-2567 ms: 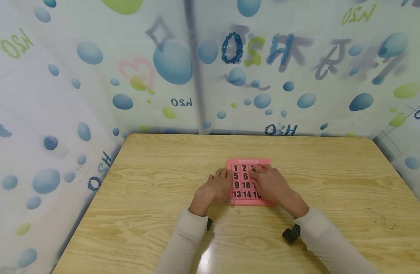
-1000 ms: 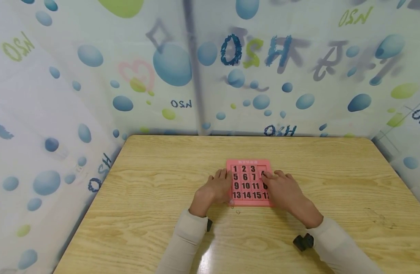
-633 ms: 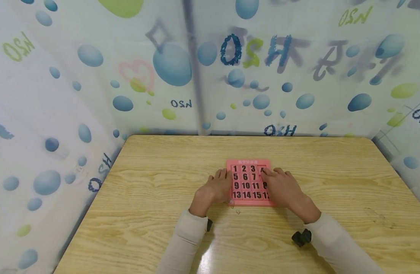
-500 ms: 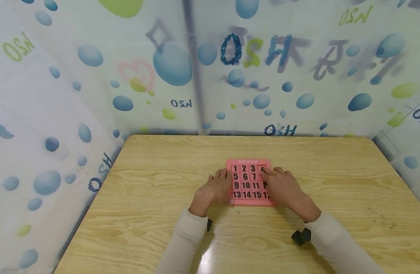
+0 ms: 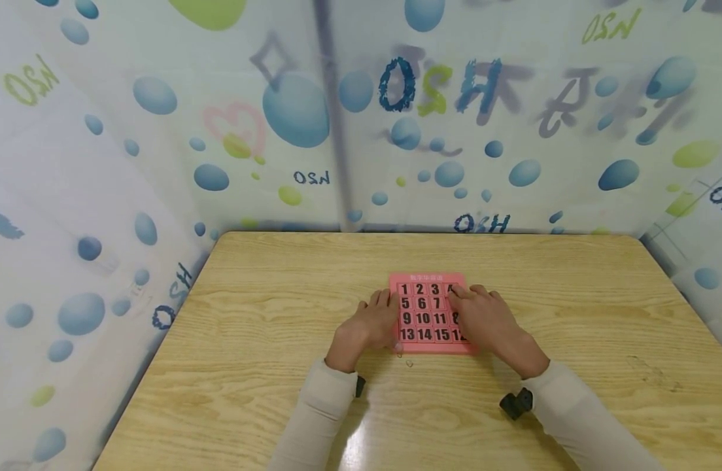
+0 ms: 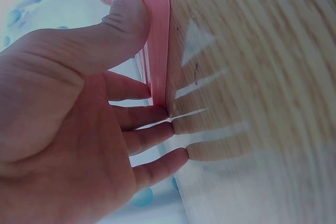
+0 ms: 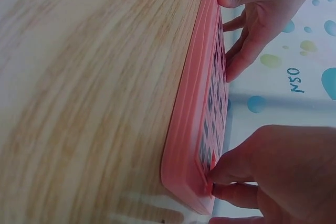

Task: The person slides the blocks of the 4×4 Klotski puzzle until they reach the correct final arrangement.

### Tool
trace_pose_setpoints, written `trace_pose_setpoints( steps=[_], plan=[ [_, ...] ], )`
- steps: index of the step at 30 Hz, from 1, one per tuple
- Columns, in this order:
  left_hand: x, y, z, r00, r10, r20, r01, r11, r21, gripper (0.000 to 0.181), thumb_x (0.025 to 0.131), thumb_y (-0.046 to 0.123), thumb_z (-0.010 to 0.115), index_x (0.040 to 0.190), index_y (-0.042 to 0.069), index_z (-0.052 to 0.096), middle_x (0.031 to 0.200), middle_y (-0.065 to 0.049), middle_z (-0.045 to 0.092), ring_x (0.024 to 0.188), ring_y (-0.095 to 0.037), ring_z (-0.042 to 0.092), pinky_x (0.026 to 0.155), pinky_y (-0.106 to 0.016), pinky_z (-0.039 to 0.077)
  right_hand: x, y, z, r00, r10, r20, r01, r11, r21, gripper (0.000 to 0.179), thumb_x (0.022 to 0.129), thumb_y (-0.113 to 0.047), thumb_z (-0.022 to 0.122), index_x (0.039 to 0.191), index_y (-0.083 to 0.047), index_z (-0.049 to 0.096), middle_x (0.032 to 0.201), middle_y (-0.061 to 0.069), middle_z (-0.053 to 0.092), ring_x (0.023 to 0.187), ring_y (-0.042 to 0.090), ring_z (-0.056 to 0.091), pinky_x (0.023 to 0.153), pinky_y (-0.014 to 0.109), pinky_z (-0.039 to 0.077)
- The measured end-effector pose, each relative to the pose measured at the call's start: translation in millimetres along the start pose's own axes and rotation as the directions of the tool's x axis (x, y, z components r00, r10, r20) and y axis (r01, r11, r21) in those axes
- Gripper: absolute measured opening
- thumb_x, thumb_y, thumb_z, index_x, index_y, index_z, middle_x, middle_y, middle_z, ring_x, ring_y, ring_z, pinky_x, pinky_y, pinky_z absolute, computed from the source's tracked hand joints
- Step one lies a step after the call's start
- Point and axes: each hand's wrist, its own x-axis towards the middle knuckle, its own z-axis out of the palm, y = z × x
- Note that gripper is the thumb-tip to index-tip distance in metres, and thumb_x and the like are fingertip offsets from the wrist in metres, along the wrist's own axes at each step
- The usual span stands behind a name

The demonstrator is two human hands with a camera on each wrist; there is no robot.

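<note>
A pink number slide puzzle [image 5: 422,318] lies flat on the wooden table, with black digits on its tiles. At its left edge rests my left hand [image 5: 371,324]; in the left wrist view, the thumb [image 6: 128,17] presses the puzzle's near corner while the other fingers extend along the side, down to the table. My right hand [image 5: 487,317] reaches over the right edge, its fingertips on the tile marked 4 [image 5: 450,288] in the top right corner. That hand partly covers the tile marked 8 [image 5: 455,318] and hides the slot above it.
The wooden table [image 5: 267,314] spreads around the puzzle, backed by a patterned curtain [image 5: 367,131] with blue and green spots. Small dark ring-like marks [image 5: 409,364] show just in front of the puzzle. A black wrist camera [image 5: 516,403] hangs under the right sleeve.
My right hand has moved from the puzzle's upper middle to its right edge. The tile marked 4 has slid up from the second row into the top right corner. My left hand stays put.
</note>
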Motion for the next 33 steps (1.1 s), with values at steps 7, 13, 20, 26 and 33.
trace_pose_setpoints(
  steps=[7, 13, 20, 26, 33],
  plan=[
    [0.1, -0.3, 0.1, 1.000, 0.000, -0.002, 0.000, 1.000, 0.003, 0.103, 0.083, 0.038, 0.078, 0.159, 0.005, 0.016, 0.164, -0.015, 0.017, 0.152, -0.028, 0.016, 0.119, -0.048, 0.025, 0.2, 3, 4, 1.000, -0.008, -0.026, 0.008, 1.000, 0.001, 0.036, 0.095, -0.013, 0.061, 0.129, -0.004, 0.064, 0.134, 0.012, 0.061, 0.118, 0.040, 0.058, 0.087, 0.060, 0.051],
    [0.7, -0.3, -0.1, 1.000, -0.003, 0.008, 0.003, 1.000, 0.006, 0.103, 0.084, 0.039, 0.077, 0.159, 0.005, 0.015, 0.164, -0.015, 0.017, 0.152, -0.028, 0.016, 0.119, -0.048, 0.025, -0.6, 5, 10, 0.999, -0.009, -0.054, 0.011, 0.999, 0.042, 0.034, 0.096, -0.012, 0.058, 0.128, -0.005, 0.065, 0.133, 0.011, 0.061, 0.119, 0.042, 0.058, 0.086, 0.061, 0.051],
    [-0.1, -0.2, -0.1, 1.000, -0.004, 0.006, 0.004, 1.000, 0.019, 0.103, 0.084, 0.040, 0.077, 0.159, 0.005, 0.016, 0.164, -0.015, 0.017, 0.152, -0.028, 0.016, 0.119, -0.048, 0.026, -7.0, 5, 4, 0.999, -0.006, -0.041, 0.009, 0.997, 0.075, 0.038, 0.096, -0.013, 0.057, 0.133, -0.006, 0.062, 0.142, 0.014, 0.056, 0.125, 0.045, 0.053, 0.091, 0.064, 0.047],
    [0.2, -0.9, -0.1, 1.000, -0.002, 0.006, 0.002, 1.000, 0.011, 0.104, 0.084, 0.040, 0.077, 0.159, 0.004, 0.014, 0.165, -0.015, 0.015, 0.153, -0.029, 0.014, 0.120, -0.049, 0.024, -17.4, 2, -4, 1.000, -0.024, 0.010, 0.023, 0.997, 0.069, 0.039, 0.096, -0.018, 0.061, 0.134, -0.008, 0.063, 0.138, 0.014, 0.060, 0.126, 0.046, 0.053, 0.092, 0.065, 0.047],
    [-0.2, -0.6, -0.7, 1.000, 0.001, 0.005, -0.001, 1.000, 0.011, 0.104, 0.083, 0.040, 0.077, 0.159, 0.004, 0.015, 0.164, -0.015, 0.016, 0.152, -0.029, 0.015, 0.119, -0.049, 0.025, -33.3, -1, -15, 0.996, -0.095, 0.004, 0.094, 0.995, 0.038, 0.031, 0.094, -0.018, 0.066, 0.124, -0.011, 0.070, 0.126, 0.011, 0.068, 0.119, 0.044, 0.058, 0.085, 0.062, 0.051]
  ],
)
